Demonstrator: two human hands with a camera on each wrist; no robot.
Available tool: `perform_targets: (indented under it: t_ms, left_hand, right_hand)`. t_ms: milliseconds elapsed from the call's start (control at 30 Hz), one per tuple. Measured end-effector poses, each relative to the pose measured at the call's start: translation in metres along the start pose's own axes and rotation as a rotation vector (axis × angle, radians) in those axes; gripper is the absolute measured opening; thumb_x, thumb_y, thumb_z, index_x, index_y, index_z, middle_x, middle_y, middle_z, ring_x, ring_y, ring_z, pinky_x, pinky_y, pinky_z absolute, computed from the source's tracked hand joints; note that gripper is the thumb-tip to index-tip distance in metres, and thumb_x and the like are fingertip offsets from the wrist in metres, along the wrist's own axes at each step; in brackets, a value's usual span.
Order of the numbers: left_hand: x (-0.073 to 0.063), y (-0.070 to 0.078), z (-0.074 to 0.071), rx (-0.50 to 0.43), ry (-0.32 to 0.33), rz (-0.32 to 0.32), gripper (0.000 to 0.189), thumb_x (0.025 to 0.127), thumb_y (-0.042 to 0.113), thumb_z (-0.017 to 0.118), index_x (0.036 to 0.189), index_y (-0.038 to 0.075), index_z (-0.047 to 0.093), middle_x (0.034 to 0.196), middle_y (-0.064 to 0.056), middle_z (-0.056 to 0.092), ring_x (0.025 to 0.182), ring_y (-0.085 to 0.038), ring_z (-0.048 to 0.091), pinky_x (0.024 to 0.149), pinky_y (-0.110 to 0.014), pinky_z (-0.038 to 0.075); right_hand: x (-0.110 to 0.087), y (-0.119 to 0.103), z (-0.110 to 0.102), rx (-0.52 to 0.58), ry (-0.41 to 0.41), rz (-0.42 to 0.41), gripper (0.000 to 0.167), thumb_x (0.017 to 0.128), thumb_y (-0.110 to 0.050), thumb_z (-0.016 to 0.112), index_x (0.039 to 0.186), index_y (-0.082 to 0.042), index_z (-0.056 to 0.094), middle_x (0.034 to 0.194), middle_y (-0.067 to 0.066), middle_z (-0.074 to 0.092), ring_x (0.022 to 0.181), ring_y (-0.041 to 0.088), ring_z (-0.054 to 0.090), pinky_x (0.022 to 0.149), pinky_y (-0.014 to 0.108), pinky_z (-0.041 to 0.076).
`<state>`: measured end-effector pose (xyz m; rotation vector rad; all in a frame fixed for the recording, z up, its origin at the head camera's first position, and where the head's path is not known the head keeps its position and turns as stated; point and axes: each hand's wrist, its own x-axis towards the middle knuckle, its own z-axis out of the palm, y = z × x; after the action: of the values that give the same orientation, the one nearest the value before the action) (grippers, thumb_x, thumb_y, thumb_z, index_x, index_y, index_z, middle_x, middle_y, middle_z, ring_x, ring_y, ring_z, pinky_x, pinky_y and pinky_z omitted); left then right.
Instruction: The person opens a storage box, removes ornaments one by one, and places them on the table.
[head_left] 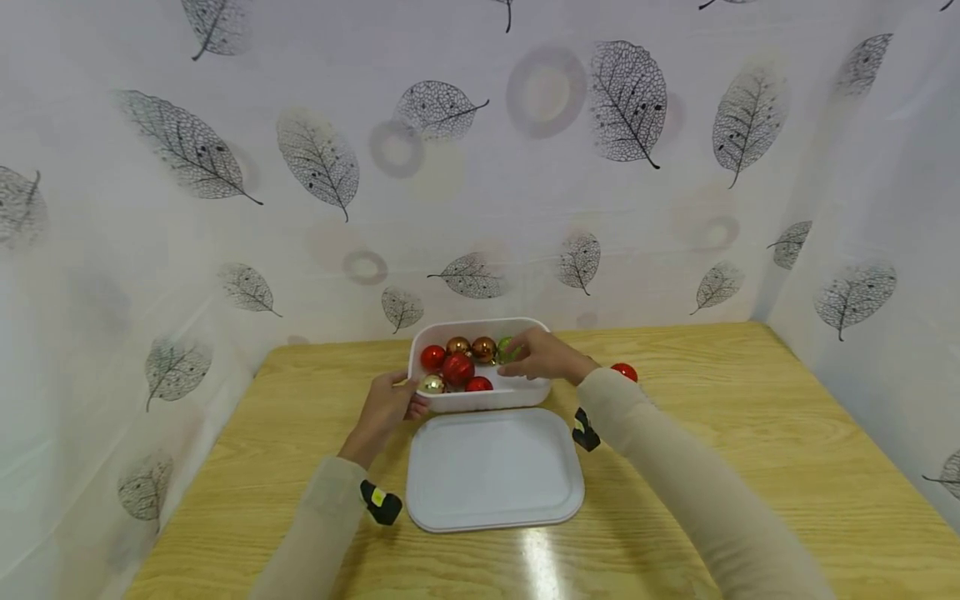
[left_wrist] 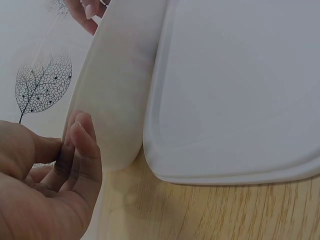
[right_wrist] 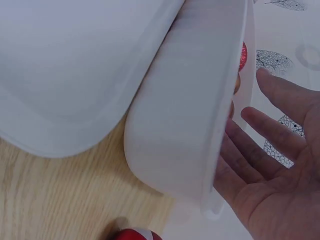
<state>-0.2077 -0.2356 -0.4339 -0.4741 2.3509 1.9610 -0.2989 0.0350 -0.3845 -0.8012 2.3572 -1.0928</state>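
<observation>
White tub (head_left: pixel 487 402) stands upright on the wooden table (head_left: pixel 750 467), near its far edge. Left hand (head_left: pixel 385 407) is clamped on the tub's rim at the near left corner, thumb and fingers pinching the wall. Right hand (head_left: pixel 549 357) reaches over the tub's right end; thumb and index finger are apart in the right wrist view, with the other fingertips hidden behind the rim. Contact with the green ball (head_left: pixel 505 345), just beside that hand, cannot be determined. Contents at the left and centre: three red balls (head_left: pixel 458 369), two bronze balls (head_left: pixel 484 349) along the far side and one pale gold ball (head_left: pixel 432 384) at the near left. One further red ball lies outside, right of the tub, partly hidden by the right sleeve (head_left: pixel 622 408). White lid (head_left: pixel 495 471) lies flat just before the tub.
</observation>
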Motion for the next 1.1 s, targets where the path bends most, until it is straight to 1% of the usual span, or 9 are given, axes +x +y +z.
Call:
perform_targets:
  t_ms: [133, 233, 400, 433, 533, 600, 667, 867, 1100]
  left_hand:
    - [0.000, 0.000, 0.000, 0.003, 0.005, -0.005, 0.046, 0.108, 0.013, 0.049, 0.147, -0.012, 0.041, 0.081, -0.013, 0.070, 0.063, -0.012, 0.065, 0.060, -0.023, 0.057]
    - [0.000, -0.001, -0.001, 0.002, 0.008, -0.007, 0.046, 0.108, 0.013, 0.049, 0.146, -0.012, 0.041, 0.080, -0.013, 0.070, 0.063, -0.012, 0.065, 0.059, -0.023, 0.057]
    - [-0.001, 0.000, -0.001, 0.004, 0.009, -0.010, 0.046, 0.108, 0.013, 0.048, 0.147, -0.011, 0.041, 0.080, -0.013, 0.069, 0.063, -0.012, 0.065, 0.059, -0.023, 0.057]
    - [-0.001, 0.000, -0.001, 0.004, 0.011, -0.009, 0.045, 0.108, 0.013, 0.048, 0.146, -0.011, 0.042, 0.080, -0.013, 0.069, 0.063, -0.012, 0.065, 0.059, -0.023, 0.057]
    - [-0.001, 0.000, -0.001, -0.003, 0.009, 0.000, 0.044, 0.108, 0.011, 0.048, 0.145, -0.012, 0.043, 0.080, -0.014, 0.070, 0.063, -0.012, 0.065, 0.058, -0.022, 0.056]
    - [-0.002, 0.000, 0.000, -0.005, 0.009, 0.004, 0.044, 0.108, 0.011, 0.048, 0.145, -0.012, 0.043, 0.080, -0.014, 0.070, 0.063, -0.012, 0.065, 0.058, -0.022, 0.056]
    - [-0.001, 0.001, 0.001, -0.008, 0.005, 0.009, 0.044, 0.108, 0.011, 0.048, 0.145, -0.013, 0.043, 0.079, -0.014, 0.070, 0.062, -0.012, 0.065, 0.057, -0.022, 0.056]
    - [0.000, 0.000, 0.002, -0.007, 0.003, 0.005, 0.045, 0.108, 0.011, 0.048, 0.145, -0.013, 0.041, 0.078, -0.013, 0.071, 0.062, -0.012, 0.066, 0.057, -0.022, 0.057]
    - [0.000, 0.001, 0.000, 0.005, 0.010, -0.015, 0.046, 0.108, 0.012, 0.048, 0.147, -0.012, 0.040, 0.081, -0.014, 0.071, 0.064, -0.013, 0.066, 0.060, -0.023, 0.058]
  right_hand:
    - [0.004, 0.001, 0.006, 0.012, -0.017, 0.015, 0.044, 0.097, -0.019, 0.071, 0.128, 0.011, 0.061, 0.110, 0.020, 0.071, 0.094, 0.033, 0.071, 0.080, 0.042, 0.061]
    - [0.009, 0.002, 0.011, 0.011, -0.025, 0.042, 0.045, 0.097, -0.019, 0.071, 0.130, 0.010, 0.061, 0.106, 0.016, 0.072, 0.089, 0.028, 0.071, 0.078, 0.039, 0.061]
    - [0.017, 0.003, 0.019, -0.074, -0.035, 0.027, 0.040, 0.096, -0.021, 0.072, 0.124, 0.008, 0.067, 0.099, 0.010, 0.072, 0.080, 0.022, 0.071, 0.073, 0.033, 0.060]
    - [0.018, 0.002, 0.020, -0.105, -0.038, 0.015, 0.039, 0.096, -0.021, 0.072, 0.123, 0.007, 0.068, 0.100, 0.010, 0.072, 0.082, 0.022, 0.071, 0.075, 0.033, 0.059]
    - [0.020, 0.000, 0.022, -0.172, -0.042, 0.011, 0.038, 0.095, -0.026, 0.073, 0.120, 0.002, 0.071, 0.113, 0.010, 0.070, 0.100, 0.024, 0.067, 0.087, 0.036, 0.056]
    - [0.021, -0.001, 0.024, -0.188, -0.053, 0.017, 0.037, 0.095, -0.029, 0.072, 0.120, -0.001, 0.072, 0.124, 0.011, 0.067, 0.114, 0.027, 0.062, 0.095, 0.039, 0.053]
    - [0.022, -0.001, 0.026, -0.179, -0.061, 0.021, 0.036, 0.095, -0.030, 0.073, 0.119, -0.003, 0.073, 0.131, 0.012, 0.063, 0.121, 0.028, 0.057, 0.097, 0.040, 0.052]
    - [0.029, 0.004, 0.035, -0.146, -0.061, 0.024, 0.034, 0.092, -0.031, 0.077, 0.113, -0.004, 0.076, 0.119, 0.010, 0.069, 0.097, 0.018, 0.064, 0.082, 0.032, 0.056]
    - [0.035, 0.003, 0.039, -0.165, -0.058, 0.024, 0.031, 0.093, -0.030, 0.076, 0.111, -0.005, 0.076, 0.115, 0.008, 0.070, 0.095, 0.018, 0.067, 0.082, 0.032, 0.056]
